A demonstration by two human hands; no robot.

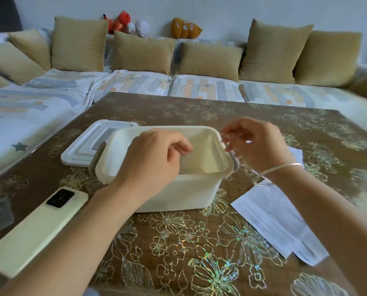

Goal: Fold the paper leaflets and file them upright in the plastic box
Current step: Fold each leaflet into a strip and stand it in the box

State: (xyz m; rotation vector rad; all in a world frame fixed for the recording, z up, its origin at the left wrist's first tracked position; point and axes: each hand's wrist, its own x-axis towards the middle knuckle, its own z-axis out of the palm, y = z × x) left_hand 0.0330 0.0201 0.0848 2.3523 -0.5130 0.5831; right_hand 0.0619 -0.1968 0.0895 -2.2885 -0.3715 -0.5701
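- Smooth, round-cornered cream plastic box (pixel 178 193) sits on the glossy, flower-patterned surface (pixel 148 229).
- Left grip (pixel 154 154) pinches a thin folded leaflet (pixel 190 163) upright inside the box.
- Right grip (pixel 257 142) hangs loose, empty, beside the rim.

On the brown flower-patterned table (pixel 178 242), the white rectangular plastic box (pixel 178 193) stands central; its flat white lid (pixel 80 146) behind-left, pale slab phone (pixel 35 229) front-left, white printed paper leaflets (pixel 274 221) right

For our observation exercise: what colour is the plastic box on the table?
Cream-white plastic box, clearest in the head view.
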